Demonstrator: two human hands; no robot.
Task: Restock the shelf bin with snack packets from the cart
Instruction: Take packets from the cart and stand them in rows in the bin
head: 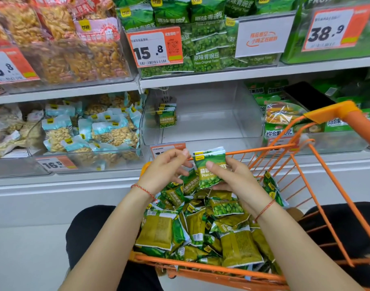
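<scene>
Where orange cart (pixel 318 185) meets shelf (pixel 222 77): clear bin (pixel 211 127), grey floor (pixel 28 248).

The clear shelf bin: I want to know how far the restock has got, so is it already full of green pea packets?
No: the clear shelf bin holds only a few green packets standing at its back left, the rest bare.

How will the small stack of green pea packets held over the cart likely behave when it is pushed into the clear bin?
The small stack of green glossy pea packets probably slides apart easily, since the film looks slick. Each packet seems light and pliable, as the right hand holds several at once. In the clear plastic shelf bin they may tip unless leaned together.
</scene>
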